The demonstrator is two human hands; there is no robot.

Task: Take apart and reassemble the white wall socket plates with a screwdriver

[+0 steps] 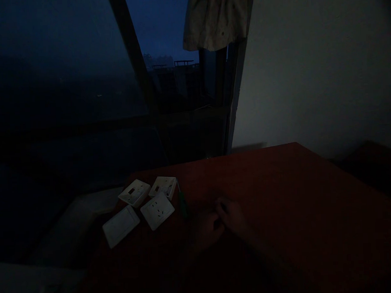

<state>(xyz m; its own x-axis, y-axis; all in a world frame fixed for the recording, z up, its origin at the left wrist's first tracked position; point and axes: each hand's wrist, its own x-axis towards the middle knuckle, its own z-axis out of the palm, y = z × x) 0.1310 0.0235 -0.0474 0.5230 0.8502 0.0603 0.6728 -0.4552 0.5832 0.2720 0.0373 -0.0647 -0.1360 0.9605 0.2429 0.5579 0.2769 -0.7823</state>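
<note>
In the dim light my left hand (208, 230) and my right hand (232, 214) meet over the red-brown table (280, 182). Both have curled fingers, and their fingertips touch or nearly touch. Darkness hides whether anything is between the fingers. Left of them lies a screwdriver (183, 205) with a green handle, its shaft pointing away from me. Beside it are a white socket faceplate (157, 210) with slots and a plain white switch plate (121, 226). Behind these two plates sit two white mounting boxes (135, 192), (165, 186) with rectangular cutouts.
A large dark-framed window (142, 80) stands beyond the table's far edge, with a hanging cloth (217, 22) at its top. A pale wall (308, 74) rises at the right. Bottom left shows a pale surface (33, 276), too dark to identify.
</note>
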